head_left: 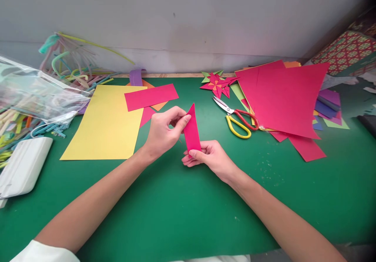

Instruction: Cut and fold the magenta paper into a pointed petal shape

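Observation:
A narrow piece of folded red paper [192,132] is held up over the green table, its top end slanting to a point. My left hand [166,131] pinches its upper left edge between thumb and fingers. Lower down, my right hand [210,156] grips the bottom end, thumb in front and fingers behind. Behind my left hand, a red paper strip [151,96] lies across a yellow sheet [105,125]. Scissors [235,117] with one red and one yellow handle rest to the right, beyond my right hand.
A red and green folded-paper flower [216,84] lies near the wall. Large red sheets [282,97] are stacked at the right, with coloured scraps beyond. At the left are a clear plastic bag [38,89], fuzzy craft stems [73,66] and a white device [25,168].

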The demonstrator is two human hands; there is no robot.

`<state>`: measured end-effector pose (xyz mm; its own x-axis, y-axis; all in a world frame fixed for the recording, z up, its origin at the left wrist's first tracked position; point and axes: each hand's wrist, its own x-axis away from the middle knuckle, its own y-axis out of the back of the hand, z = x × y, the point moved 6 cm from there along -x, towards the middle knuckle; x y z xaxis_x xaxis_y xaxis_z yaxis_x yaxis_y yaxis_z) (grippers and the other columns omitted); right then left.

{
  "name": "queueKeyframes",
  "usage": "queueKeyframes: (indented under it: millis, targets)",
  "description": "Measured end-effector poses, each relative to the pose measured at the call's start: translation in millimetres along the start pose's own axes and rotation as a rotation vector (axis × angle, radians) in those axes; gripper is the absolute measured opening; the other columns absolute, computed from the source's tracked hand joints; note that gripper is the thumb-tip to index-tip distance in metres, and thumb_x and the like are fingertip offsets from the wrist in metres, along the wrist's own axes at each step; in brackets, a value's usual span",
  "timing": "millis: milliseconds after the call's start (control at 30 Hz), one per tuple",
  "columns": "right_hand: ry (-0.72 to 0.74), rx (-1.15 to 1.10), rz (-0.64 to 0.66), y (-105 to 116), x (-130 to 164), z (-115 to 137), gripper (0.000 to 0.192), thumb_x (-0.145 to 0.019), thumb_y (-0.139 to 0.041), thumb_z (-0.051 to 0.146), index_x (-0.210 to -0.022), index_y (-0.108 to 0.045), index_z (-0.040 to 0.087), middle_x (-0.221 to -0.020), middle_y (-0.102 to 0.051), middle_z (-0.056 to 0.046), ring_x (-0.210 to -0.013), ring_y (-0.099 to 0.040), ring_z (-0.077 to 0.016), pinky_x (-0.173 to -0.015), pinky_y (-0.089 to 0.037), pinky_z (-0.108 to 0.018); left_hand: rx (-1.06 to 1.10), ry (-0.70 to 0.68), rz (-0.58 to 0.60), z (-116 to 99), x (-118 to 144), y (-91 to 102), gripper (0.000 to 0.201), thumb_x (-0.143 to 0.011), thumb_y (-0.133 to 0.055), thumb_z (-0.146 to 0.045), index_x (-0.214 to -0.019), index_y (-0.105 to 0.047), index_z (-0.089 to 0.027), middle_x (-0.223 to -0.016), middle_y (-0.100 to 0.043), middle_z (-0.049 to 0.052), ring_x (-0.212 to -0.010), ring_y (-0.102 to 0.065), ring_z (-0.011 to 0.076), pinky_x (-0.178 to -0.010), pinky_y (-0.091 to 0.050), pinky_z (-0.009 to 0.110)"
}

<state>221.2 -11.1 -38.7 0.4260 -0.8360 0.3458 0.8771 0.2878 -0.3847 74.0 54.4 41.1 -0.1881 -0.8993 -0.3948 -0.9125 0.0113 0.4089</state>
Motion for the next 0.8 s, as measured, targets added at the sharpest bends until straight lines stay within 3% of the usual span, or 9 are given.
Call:
queueKeyframes:
  millis: [167, 467, 633, 800]
  targets:
    - [0.009, -0.012, -0.034, 0.7, -0.1, -1.9, 0.044, -0.076, -0.091, 0.051, -0.094, -0.082, 0.012, -0.085, -0.083, -0.013, -0.079, -0.082, -0.0244, -0.079, -0.068, -0.038, 0.02, 0.006, 0.017, 0.2, -0.2, -0.8, 0.02, -0.099, -0.066, -0.032, -0.084, -0.066, -0.019, -0.067, -0.064, -0.001, -0.058, -0.06, 0.0116, -0.056, -0.051, 0.024]
    - [-0.022, 0.007, 0.016, 0.8, 0.4, -2.7, 0.045, -0.076, -0.091, 0.053, -0.093, -0.082, 0.012, -0.084, -0.083, -0.013, -0.075, -0.081, -0.0232, -0.076, -0.067, -0.036, 0.02, 0.005, 0.015, -1.4, -0.3, 1.8, 0.019, -0.099, -0.067, -0.032, -0.085, -0.068, -0.019, -0.069, -0.065, -0.001, -0.059, -0.061, 0.0117, -0.056, -0.051, 0.024]
    - [0.024, 0.014, -0.027, -0.8, 1.1, -0.8, 0.044, -0.078, -0.088, 0.055, -0.088, -0.081, 0.013, -0.075, -0.081, -0.011, -0.067, -0.079, -0.0222, -0.069, -0.067, -0.036, 0.032, 0.018, 0.007, -1.7, -1.0, 2.6, 0.019, -0.099, -0.068, -0.033, -0.086, -0.069, -0.019, -0.069, -0.066, -0.001, -0.06, -0.062, 0.012, -0.055, -0.051, 0.024]
    - [0.071, 0.009, -0.046, -1.7, 2.2, 1.2, 0.043, -0.082, -0.085, 0.056, -0.092, -0.081, 0.014, -0.081, -0.083, -0.011, -0.073, -0.08, -0.0223, -0.071, -0.066, -0.033, 0.096, 0.041, -0.002, -0.4, -3.6, 4.6, 0.02, -0.099, -0.069, -0.034, -0.086, -0.068, -0.019, -0.068, -0.065, -0.002, -0.057, -0.061, 0.011, -0.052, -0.051, 0.023]
